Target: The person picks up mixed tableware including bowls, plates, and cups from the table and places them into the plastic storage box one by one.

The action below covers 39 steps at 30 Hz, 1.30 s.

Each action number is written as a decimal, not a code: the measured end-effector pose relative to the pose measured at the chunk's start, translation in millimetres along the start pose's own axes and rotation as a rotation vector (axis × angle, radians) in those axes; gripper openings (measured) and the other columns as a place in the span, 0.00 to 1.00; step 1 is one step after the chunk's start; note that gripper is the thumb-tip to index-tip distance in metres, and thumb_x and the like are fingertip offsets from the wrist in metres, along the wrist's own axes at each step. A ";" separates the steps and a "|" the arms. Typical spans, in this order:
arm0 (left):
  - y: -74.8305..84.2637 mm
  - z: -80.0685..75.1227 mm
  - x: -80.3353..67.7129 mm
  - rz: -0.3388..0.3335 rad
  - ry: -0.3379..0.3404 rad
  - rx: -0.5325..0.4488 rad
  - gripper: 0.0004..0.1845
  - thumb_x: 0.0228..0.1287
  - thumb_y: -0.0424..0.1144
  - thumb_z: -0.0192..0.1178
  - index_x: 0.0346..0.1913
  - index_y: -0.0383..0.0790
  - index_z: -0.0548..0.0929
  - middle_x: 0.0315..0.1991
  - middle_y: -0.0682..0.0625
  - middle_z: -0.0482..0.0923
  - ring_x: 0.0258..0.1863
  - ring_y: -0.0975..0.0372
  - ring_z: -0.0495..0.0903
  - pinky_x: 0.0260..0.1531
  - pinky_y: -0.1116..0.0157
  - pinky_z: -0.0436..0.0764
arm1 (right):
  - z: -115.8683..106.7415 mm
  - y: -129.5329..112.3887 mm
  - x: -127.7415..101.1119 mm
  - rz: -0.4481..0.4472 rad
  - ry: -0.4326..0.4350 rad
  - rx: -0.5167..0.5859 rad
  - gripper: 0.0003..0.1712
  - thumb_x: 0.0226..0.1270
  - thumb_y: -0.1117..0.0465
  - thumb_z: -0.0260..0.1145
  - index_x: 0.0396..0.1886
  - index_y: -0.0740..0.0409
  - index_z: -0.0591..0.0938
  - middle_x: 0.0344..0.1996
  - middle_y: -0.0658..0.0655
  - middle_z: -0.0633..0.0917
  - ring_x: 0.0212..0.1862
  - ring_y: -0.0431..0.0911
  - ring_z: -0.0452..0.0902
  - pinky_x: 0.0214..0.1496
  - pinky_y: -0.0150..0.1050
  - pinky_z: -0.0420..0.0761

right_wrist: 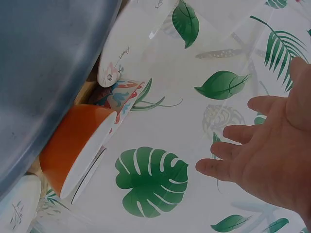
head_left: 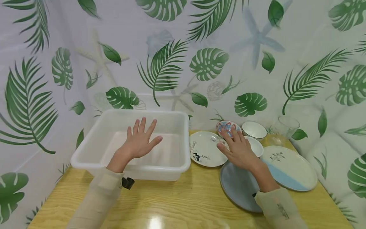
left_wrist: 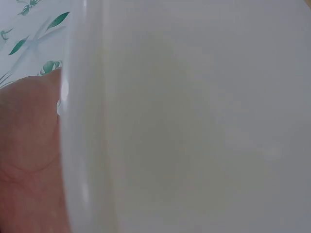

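The left hand (head_left: pixel 140 141) hangs over the hollow of the translucent white plastic tub (head_left: pixel 85 154), fingers spread and straight, grasping nothing; from the head view it appears to hover just above the tub's floor, though whether the palm touches the plastic cannot be told. The left wrist view shows little more than the tub's pale wall (left_wrist: pixel 194 121) and rim, close and blurred, with the heel of the hand beside it.

The right hand (head_left: pixel 239 149) lies flat with its fingers extended and relaxed — not curled round anything. Its fingertips reach to the small bowl with the red and blue painted pattern (head_left: pixel 226 126), which sits at the back of the wooden table (head_left: pixel 177 200), between the round white plate with black markings (head_left: pixel 203 148) and the white bowl with a dark rim (head_left: pixel 254 129). In the right wrist view the open fingers (right_wrist: pixel 233 133) stand clear against the leaf-print backdrop, and an orange-sided bowl (right_wrist: pixel 73 141) shows beside the patterned one.

Under the right wrist lies a large grey-blue round plate (head_left: pixel 237 187); a small plain white bowl (head_left: pixel 255 146) sits just beside the hand, an oval cream plate with a pale blue band (head_left: pixel 291 168) farther right, and a clear glass (head_left: pixel 287 126) behind it.
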State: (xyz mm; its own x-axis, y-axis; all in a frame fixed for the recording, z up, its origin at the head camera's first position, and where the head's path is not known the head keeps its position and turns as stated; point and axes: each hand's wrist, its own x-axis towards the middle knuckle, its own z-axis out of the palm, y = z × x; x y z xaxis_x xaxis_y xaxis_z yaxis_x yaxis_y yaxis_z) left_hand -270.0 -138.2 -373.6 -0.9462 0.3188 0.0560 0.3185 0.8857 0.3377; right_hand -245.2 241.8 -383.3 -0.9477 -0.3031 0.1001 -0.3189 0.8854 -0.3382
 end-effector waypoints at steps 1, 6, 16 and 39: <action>-0.5 0.1 -1.0 -0.002 -0.003 -0.002 0.42 0.75 0.64 0.40 0.81 0.48 0.42 0.79 0.33 0.31 0.77 0.38 0.30 0.69 0.32 0.34 | 2.1 0.0 -0.8 -0.003 0.006 0.005 0.41 0.80 0.40 0.44 0.79 0.62 0.53 0.76 0.74 0.43 0.75 0.74 0.35 0.67 0.76 0.46; -2.4 0.2 -5.3 -0.006 -0.003 -0.017 0.41 0.75 0.63 0.40 0.81 0.47 0.42 0.79 0.33 0.31 0.77 0.38 0.31 0.69 0.34 0.33 | 9.5 0.6 -5.4 -0.004 0.059 0.039 0.39 0.80 0.42 0.44 0.77 0.66 0.57 0.73 0.78 0.52 0.72 0.76 0.47 0.66 0.74 0.55; 4.3 4.2 -17.3 0.052 0.136 -0.110 0.40 0.76 0.58 0.45 0.80 0.42 0.47 0.78 0.31 0.38 0.77 0.37 0.38 0.71 0.35 0.40 | 8.7 1.6 -16.5 0.051 0.097 0.230 0.40 0.80 0.42 0.46 0.76 0.68 0.57 0.71 0.78 0.55 0.71 0.73 0.51 0.67 0.70 0.58; 35.1 46.7 -35.5 0.544 0.883 -0.196 0.21 0.79 0.47 0.46 0.52 0.31 0.79 0.58 0.32 0.71 0.54 0.40 0.70 0.50 0.44 0.70 | 40.4 11.0 -36.7 0.185 0.185 0.410 0.27 0.77 0.53 0.56 0.64 0.68 0.72 0.51 0.67 0.79 0.49 0.56 0.78 0.49 0.50 0.79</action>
State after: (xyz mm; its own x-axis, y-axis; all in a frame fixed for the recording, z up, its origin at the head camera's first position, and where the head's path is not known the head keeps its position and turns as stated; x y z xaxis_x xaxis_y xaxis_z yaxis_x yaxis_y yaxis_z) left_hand -222.6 -102.7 -407.6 -0.4100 0.2281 0.8831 0.7722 0.6021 0.2030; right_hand -213.3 248.4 -428.5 -0.9863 -0.0533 0.1560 -0.1488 0.6956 -0.7029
